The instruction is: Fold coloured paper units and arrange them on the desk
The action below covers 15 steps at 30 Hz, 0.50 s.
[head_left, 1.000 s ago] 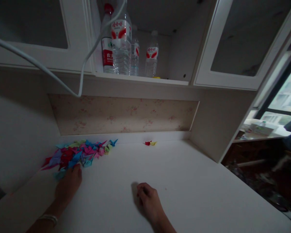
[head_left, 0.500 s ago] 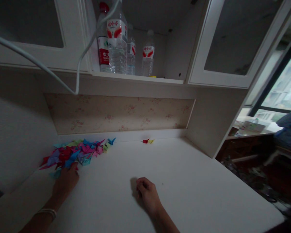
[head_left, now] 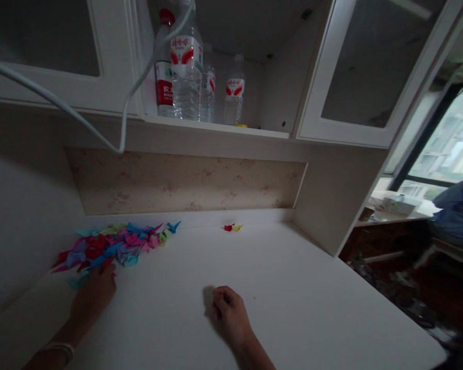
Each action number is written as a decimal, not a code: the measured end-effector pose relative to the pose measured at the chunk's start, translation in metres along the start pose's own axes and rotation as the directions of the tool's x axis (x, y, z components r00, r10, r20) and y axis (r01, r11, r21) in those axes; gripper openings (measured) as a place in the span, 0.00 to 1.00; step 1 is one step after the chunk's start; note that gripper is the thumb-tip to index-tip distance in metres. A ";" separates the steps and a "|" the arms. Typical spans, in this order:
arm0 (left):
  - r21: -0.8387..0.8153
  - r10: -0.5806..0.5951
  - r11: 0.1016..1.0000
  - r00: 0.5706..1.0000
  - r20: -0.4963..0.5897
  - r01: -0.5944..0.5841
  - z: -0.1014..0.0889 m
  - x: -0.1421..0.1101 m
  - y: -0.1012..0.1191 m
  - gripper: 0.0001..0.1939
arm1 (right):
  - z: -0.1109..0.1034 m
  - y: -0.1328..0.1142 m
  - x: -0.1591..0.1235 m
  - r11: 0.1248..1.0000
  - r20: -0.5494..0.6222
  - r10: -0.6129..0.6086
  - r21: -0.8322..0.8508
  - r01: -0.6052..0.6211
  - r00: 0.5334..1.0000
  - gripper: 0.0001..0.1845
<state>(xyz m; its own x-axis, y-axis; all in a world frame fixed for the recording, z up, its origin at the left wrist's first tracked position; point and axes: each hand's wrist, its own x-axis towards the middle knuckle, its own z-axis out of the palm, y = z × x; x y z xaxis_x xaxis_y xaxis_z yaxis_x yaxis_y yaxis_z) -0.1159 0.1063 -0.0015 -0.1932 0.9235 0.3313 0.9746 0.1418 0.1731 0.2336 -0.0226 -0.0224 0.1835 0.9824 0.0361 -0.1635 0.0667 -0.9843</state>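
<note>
A heap of small folded paper pieces (head_left: 111,245) in pink, red, blue and green lies at the far left of the white desk (head_left: 293,288). My left hand (head_left: 94,293) rests at the near edge of that heap, fingertips among the papers; whether they grip one is hidden. My right hand (head_left: 228,313) sits in the middle of the desk with its fingers curled into a loose fist, nothing visible in it. Two small folded pieces, red and yellow (head_left: 232,227), lie apart by the back ledge.
Water bottles (head_left: 185,67) stand on an open shelf above, between glass-door cabinets (head_left: 355,67). A white cable (head_left: 81,121) hangs across the upper left. A side panel (head_left: 334,205) bounds the desk at the right; beyond it are a window and cluttered furniture.
My left hand has slid slightly left and nearer along the heap's edge. The right hand stays curled in place. The view has shifted a little.
</note>
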 end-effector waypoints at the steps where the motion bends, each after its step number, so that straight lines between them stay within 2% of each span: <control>1: 0.010 0.020 1.000 1.000 0.019 -0.020 0.000 0.000 -0.001 0.16 | -0.001 0.000 0.000 1.000 -0.004 0.002 0.001 -0.002 1.000 0.19; 5: -0.022 0.025 0.999 1.000 0.018 -0.025 -0.009 -0.009 0.000 0.17 | -0.003 -0.001 0.001 1.000 -0.008 0.015 -0.015 -0.015 1.000 0.18; 12: 0.049 -0.010 0.999 0.989 -0.149 0.017 -0.039 -0.048 0.008 0.20 | -0.004 -0.002 0.001 0.998 0.004 0.046 -0.033 -0.045 0.999 0.16; 15: -0.016 -0.038 0.999 0.986 -0.162 0.036 -0.047 -0.059 0.005 0.20 | -0.003 -0.003 0.000 0.998 0.010 0.045 -0.044 -0.045 0.999 0.17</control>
<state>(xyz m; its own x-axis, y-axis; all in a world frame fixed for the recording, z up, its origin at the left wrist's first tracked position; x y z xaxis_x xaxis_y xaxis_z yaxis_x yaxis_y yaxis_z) -0.1052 0.0358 0.0232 -0.2458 0.8474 0.4707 0.9651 0.1689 0.1999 0.2374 -0.0234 -0.0199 0.1663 0.9861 -0.0065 -0.1283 0.0151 -0.9916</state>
